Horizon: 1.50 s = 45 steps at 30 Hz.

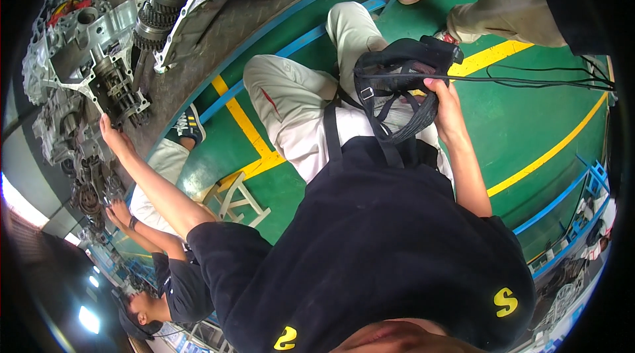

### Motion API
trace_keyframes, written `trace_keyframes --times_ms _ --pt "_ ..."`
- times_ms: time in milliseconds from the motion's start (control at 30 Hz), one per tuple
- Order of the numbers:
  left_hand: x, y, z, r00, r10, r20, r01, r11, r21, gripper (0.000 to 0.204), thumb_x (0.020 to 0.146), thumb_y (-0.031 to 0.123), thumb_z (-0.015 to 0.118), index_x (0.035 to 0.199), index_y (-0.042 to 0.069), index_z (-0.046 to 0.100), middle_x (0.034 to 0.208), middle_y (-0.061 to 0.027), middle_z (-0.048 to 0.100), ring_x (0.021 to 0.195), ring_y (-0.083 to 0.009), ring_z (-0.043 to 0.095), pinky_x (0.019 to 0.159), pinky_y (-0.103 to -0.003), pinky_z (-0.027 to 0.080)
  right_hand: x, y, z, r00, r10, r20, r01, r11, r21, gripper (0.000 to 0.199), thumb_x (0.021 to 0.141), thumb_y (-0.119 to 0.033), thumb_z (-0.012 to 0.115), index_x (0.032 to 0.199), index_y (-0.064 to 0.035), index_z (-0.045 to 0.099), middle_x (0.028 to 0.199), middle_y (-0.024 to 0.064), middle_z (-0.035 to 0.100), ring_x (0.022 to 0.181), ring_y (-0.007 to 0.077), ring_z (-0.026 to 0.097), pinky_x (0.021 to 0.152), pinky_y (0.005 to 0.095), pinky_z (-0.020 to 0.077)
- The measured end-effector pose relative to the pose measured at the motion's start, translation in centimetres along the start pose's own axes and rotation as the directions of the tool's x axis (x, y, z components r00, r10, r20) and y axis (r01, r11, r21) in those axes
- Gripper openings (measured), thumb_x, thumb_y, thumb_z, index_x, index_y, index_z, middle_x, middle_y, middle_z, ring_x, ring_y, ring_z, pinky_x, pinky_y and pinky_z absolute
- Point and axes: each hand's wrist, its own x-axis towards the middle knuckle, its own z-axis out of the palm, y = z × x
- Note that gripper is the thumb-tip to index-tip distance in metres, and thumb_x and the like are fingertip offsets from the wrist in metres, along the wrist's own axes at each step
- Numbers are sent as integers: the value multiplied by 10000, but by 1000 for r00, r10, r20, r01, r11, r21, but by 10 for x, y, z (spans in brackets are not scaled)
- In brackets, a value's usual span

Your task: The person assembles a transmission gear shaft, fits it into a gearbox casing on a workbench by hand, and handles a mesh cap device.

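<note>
My left hand (115, 136) reaches out to the left with its fingers stretched. Its fingertips are at the edge of a grey metal gearbox housing (79, 70), beside a dark gear shaft assembly (119, 87); whether they press on it I cannot tell. My right hand (447, 110) is closed on a thin black cable (486, 78), with the thumb on top. Right beside it, a black mesh bag (397, 98) with straps and a buckle rests on my lap. The cable runs across the bag and off to the right.
A dark metal workbench (218, 42) with a blue frame carries a stack of gears (162, 12) and a large casting (192, 2). At left a co-worker (178, 287) handles metal parts. Another person's legs (489, 6) stand at upper right. A small stool (239, 202) is on the green floor.
</note>
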Motion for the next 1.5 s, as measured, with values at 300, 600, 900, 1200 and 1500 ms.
trace_keyframes --times_ms 300,600,900,1200,1500 --pt "-12 7 12 998 40 -44 -39 999 36 441 963 316 609 1282 13 577 1118 -39 640 936 -117 561 789 -238 407 3 -3 5 1000 22 -21 -23 998 -66 323 893 -201 575 1136 9 616 1034 72 640 949 170 607 821 334 541" --pt "-4 10 -3 998 -67 -10 68 982 177 517 957 380 609 1350 55 530 1223 -61 606 1004 -147 545 831 -294 400 16 -1 -10 961 262 87 -276 897 346 342 883 -308 560 1074 -34 633 1034 98 680 960 223 651 883 393 534" --pt "5 26 -14 999 -37 18 31 957 289 532 952 436 611 1343 83 534 1262 -44 606 1083 -176 547 928 -367 396 11 14 -30 963 268 8 -246 873 421 260 890 -304 577 975 -71 657 920 34 705 833 159 676 814 318 532" --pt "-126 157 102 761 629 158 -597 585 548 321 970 202 601 1197 -25 611 1157 -123 651 1011 -221 603 902 -336 465 8 8 -34 968 238 -82 -178 879 443 212 865 -275 613 927 -76 652 873 8 685 803 130 655 790 284 516" --pt "-371 128 332 324 398 858 -646 756 -107 503 799 -20 642 1288 32 540 1307 -168 542 1235 -312 494 1038 -405 391 -9 -19 -20 998 -53 22 38 895 444 310 908 -218 590 1113 14 614 1005 61 664 879 140 632 828 283 513"
